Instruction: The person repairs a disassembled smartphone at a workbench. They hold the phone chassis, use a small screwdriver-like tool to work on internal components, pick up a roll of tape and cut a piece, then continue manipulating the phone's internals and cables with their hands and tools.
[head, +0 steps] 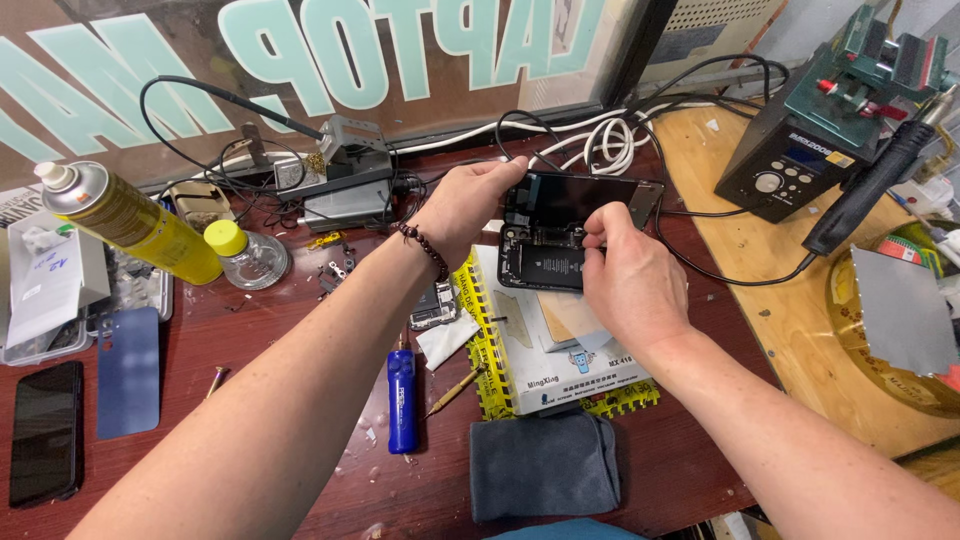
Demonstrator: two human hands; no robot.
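Opened black smartphone (548,258) with its dark screen panel (575,198) lifted off the body, held above a white box with a yellow-and-black striped edge (560,375) on the dark red counter (300,400).

Head view:
- Left hand (468,205), bead bracelet at the wrist, pinches the far-left edge of the screen panel, fingers closed on it.
- Right hand (628,275) grips the right side of the phone body, thumb and fingers clamped on it; battery and inner parts show between both hands.
- Left of the phone: blue cylindrical pen-shaped tool (402,400) lying flat; further left a yellow spray can (140,225) on its side and a small clear jar with a yellow lid (245,255).
- Near side of the white box: folded grey cloth (545,465), touching the box's striped edge.
- Right of the phone, well apart: black soldering station (790,165) on a pale wooden board (760,300).
- Behind the phone: tangle of white and black cables (600,135).
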